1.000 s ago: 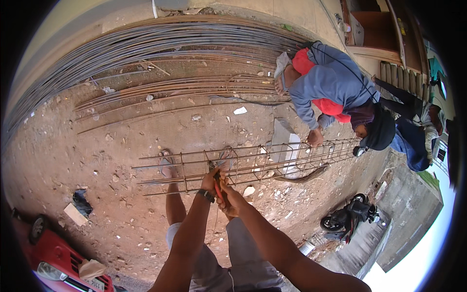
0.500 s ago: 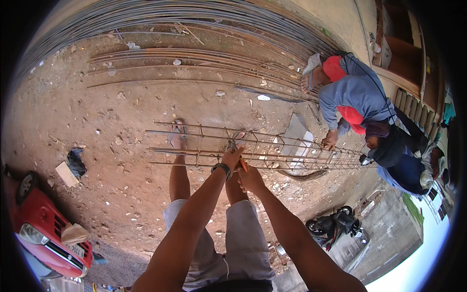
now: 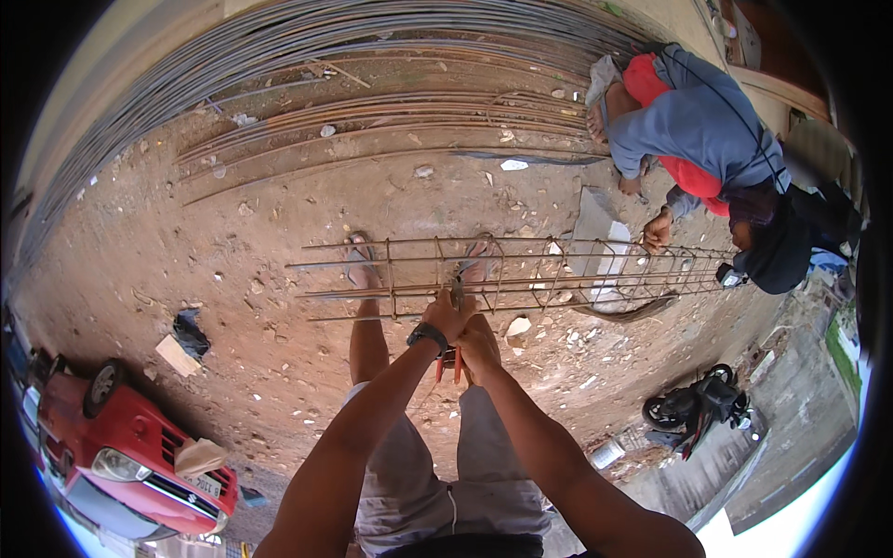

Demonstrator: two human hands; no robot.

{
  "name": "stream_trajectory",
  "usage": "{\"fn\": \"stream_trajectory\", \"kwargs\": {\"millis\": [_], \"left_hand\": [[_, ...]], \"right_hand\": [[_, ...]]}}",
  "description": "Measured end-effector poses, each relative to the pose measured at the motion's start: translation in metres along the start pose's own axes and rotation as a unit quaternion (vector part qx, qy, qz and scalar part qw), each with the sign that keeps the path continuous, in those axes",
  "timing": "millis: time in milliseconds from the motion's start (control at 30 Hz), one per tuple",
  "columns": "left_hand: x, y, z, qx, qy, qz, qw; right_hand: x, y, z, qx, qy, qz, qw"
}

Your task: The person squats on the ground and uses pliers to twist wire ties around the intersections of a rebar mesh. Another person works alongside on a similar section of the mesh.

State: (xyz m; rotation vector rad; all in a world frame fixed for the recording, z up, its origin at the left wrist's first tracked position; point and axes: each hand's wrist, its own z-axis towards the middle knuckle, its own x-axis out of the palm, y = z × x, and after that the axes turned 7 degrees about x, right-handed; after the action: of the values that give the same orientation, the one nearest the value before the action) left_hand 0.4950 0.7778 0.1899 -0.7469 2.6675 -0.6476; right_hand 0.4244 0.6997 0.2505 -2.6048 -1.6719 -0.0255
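Observation:
A long cage of thin rebar (image 3: pixel 531 283) with square stirrups lies across in front of me, over my feet. Over its near bars, my left hand (image 3: pixel 445 316) is closed close to the metal jaws; what its fingers hold is hidden. My right hand (image 3: pixel 478 348) touches it just below and right, closed on a pair of pincers (image 3: pixel 457 361). Their red handles stick out toward me, spread a little. The jaws point away from me, among the bars; whether they grip wire is too small to tell.
A co-worker (image 3: pixel 688 130) in a blue-grey top crouches at the right, one hand on the cage's far section. Bundled rebar (image 3: pixel 391 107) lies beyond. A red car (image 3: pixel 121 437) stands lower left, a black motorcycle (image 3: pixel 698 409) lower right. Rubble (image 3: pixel 577 349) litters the dirt.
My hands have drawn slightly nearer to me, and the pincers' handles now point back toward me instead of showing between my hands. The co-worker's hand has shifted on the cage. My view has turned slightly.

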Motion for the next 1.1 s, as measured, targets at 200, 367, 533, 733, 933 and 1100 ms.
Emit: {"fn": "stream_trajectory", "kwargs": {"millis": [200, 367, 533, 733, 933, 1100], "left_hand": [[0.007, -0.006, 0.002, 0.039, 0.100, -0.135, 0.985], [0.018, -0.009, -0.003, -0.012, 0.171, -0.422, 0.890], [0.019, -0.013, -0.016, -0.021, 0.119, -0.527, 0.841], [0.012, 0.016, -0.002, 0.020, -0.037, -0.473, 0.880], [0.002, 0.052, 0.005, 0.003, -0.169, -0.467, 0.868], [-0.011, 0.061, 0.007, 0.026, -0.372, -0.301, 0.877]], "right_hand": [[-0.014, 0.000, -0.012, -0.127, -0.163, -0.032, 0.978], [-0.042, -0.019, -0.011, -0.268, -0.200, -0.051, 0.941], [-0.050, -0.015, -0.008, -0.309, -0.170, -0.110, 0.929], [-0.033, -0.003, 0.052, -0.314, -0.076, -0.143, 0.936], [-0.007, 0.019, 0.091, -0.347, -0.175, -0.249, 0.887], [-0.003, 0.021, 0.098, -0.331, -0.229, -0.301, 0.865]]}}
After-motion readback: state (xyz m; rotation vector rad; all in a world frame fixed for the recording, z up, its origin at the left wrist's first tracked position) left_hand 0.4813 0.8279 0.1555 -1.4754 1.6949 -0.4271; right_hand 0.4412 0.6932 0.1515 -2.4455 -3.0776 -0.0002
